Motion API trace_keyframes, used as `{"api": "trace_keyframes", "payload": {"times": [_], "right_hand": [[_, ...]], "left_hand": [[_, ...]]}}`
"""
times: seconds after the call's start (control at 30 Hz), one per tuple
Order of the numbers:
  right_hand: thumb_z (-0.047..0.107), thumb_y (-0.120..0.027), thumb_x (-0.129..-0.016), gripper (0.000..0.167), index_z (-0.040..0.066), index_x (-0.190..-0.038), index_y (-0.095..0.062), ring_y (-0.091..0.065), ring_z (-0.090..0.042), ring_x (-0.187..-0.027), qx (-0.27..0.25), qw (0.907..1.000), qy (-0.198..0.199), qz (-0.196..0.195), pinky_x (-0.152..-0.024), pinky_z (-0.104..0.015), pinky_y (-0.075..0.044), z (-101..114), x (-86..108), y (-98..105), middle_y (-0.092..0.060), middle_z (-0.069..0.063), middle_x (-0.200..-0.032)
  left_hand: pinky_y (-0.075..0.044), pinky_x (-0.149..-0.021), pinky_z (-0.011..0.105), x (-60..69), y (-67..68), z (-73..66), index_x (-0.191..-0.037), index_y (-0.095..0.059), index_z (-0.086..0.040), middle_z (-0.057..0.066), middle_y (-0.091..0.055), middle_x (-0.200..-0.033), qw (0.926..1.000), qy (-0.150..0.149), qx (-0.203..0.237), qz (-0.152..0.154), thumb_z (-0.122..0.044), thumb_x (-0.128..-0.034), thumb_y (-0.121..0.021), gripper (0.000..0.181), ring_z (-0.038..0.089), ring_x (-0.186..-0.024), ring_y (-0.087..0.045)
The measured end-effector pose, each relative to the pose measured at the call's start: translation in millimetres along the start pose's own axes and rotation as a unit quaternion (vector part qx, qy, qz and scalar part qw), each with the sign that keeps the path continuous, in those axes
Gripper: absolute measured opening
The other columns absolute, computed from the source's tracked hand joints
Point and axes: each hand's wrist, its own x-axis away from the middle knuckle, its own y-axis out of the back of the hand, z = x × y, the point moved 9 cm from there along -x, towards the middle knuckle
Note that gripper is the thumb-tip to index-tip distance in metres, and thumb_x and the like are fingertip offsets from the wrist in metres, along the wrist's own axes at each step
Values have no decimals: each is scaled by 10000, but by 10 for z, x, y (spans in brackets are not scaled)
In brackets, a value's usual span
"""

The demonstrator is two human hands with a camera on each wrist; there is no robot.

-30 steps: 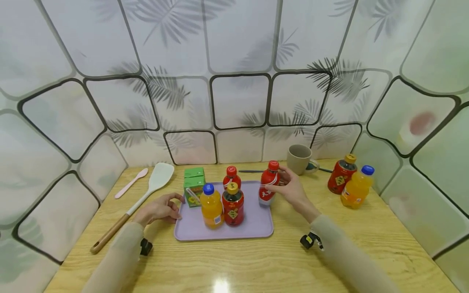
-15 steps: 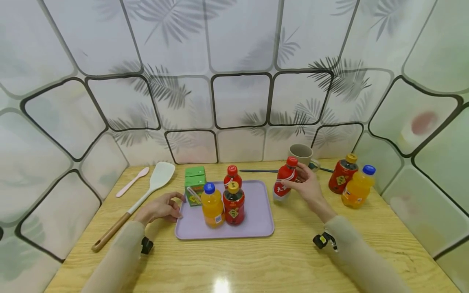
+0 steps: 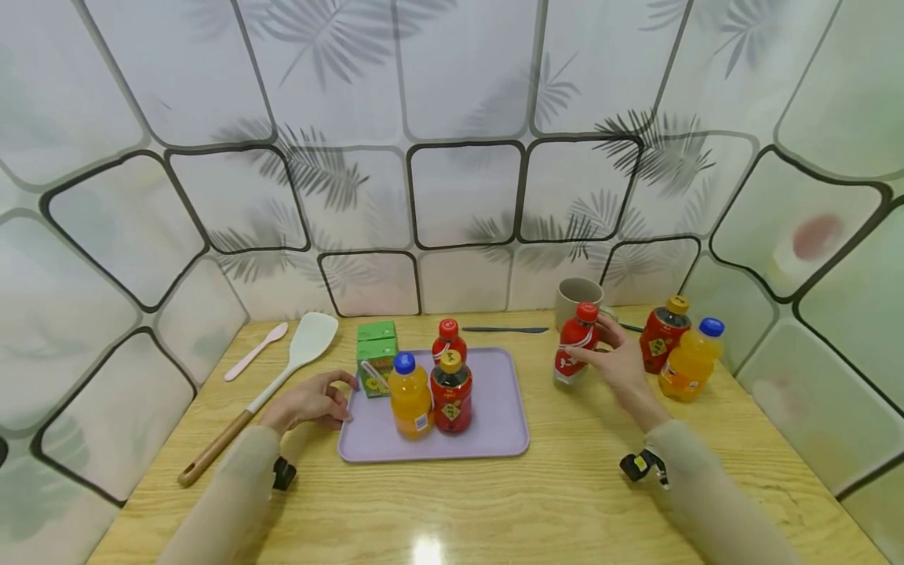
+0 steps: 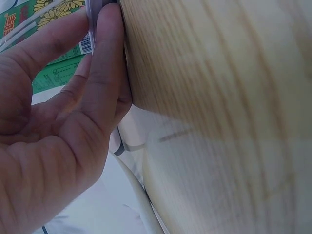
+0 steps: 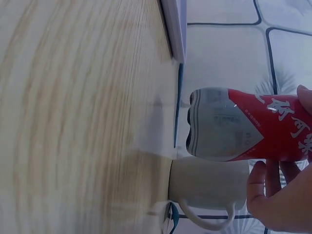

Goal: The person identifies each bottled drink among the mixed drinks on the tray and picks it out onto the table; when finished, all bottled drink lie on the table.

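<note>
Two grips: right fingers (image 5: 257,183) clamp a red bottle (image 3: 575,347), left fingers (image 4: 101,68) pinch the tray rim (image 3: 434,459).

Mug (image 5: 209,183) blocks behind held bottle (image 5: 243,124) (front free).

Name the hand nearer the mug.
Right. The right hand is just in front of the mug, gripping a red bottle; the left hand, well left of it, holds the tray.

1 high view, 2 close
Head looks forward and down over the table (image 3: 537,502); wrist views lie sideways; head and right wrist share the held bottle (image 5: 258,127).
</note>
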Motion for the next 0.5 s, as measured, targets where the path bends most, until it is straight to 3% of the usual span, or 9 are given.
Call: {"api": "trace_keyframes", "payload": {"times": [0.2,0.5], "right_hand": [[313,-837,-775,820,158,-1479,-445,-488,-77,-1074,139,9993,-100,-339,-775,-98,-473,-74,-2,176,-561,-57,-1311],[342,-809,-800,821,163,-1497,-413,-473,-95,-1057,217,9966,-369,-705,-777,-69,-450,-162,15,369,-518,-129,-1425]], "left_hand": [[-612,-652,303,2,-7,-1,-1290,-460,23,65,-536,-791,10000,-28,18,13,69,-803,-708,549,158,-661,-586],[-613,-652,303,8,-5,-1,-1294,-455,24,61,-530,-789,10000,-29,34,26,74,-800,-706,557,158,-660,-584]]}}
